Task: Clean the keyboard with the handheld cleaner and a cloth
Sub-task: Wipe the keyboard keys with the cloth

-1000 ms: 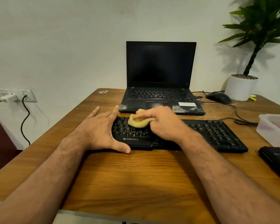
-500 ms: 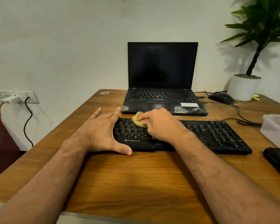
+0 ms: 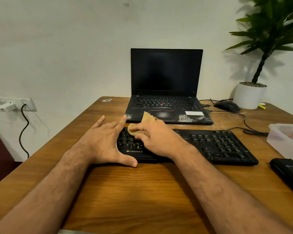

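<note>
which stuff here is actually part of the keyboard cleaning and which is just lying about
In the job:
keyboard
yellow cloth, gripped by the right hand
left hand, steadying the keyboard's left end

Lying about:
laptop
mouse
potted plant
clear plastic box
black device at the table's right edge

Cloth (image 3: 135,130) on keyboard (image 3: 218,146) (black)

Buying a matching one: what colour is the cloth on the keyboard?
Yellow cloth, gripped by the right hand; head view.

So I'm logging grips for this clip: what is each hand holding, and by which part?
Right hand grips the yellow cloth by its bunched middle. Left hand holds nothing, flat on the keyboard.
</note>
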`<state>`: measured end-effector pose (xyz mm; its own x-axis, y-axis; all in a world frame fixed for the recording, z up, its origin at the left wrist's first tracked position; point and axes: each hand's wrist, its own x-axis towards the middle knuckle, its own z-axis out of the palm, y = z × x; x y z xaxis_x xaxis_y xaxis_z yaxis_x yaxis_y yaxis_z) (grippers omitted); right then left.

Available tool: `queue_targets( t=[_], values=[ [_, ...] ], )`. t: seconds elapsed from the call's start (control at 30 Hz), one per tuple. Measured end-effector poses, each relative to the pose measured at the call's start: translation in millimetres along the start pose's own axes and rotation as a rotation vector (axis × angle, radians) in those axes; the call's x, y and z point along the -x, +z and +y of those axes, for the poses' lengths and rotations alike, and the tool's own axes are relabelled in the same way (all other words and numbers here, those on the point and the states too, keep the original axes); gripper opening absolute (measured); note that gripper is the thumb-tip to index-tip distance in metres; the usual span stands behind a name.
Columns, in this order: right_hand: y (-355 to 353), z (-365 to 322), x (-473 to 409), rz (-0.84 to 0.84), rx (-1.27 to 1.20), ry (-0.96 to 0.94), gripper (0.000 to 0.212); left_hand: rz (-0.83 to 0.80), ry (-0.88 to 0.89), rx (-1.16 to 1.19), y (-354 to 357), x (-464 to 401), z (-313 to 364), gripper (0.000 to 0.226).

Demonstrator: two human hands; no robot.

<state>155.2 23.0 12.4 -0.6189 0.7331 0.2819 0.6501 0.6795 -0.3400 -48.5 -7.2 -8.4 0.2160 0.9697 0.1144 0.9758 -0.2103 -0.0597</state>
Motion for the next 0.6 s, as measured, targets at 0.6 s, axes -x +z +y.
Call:
queue_targets(
  t=[0.6],
  values=[
    [-27.5,44.7,4.3,0.301,-0.222,0.351,0.027,-0.013,-0.014,0.047,0.7,-0.8,-2.3,0.16]
  ],
)
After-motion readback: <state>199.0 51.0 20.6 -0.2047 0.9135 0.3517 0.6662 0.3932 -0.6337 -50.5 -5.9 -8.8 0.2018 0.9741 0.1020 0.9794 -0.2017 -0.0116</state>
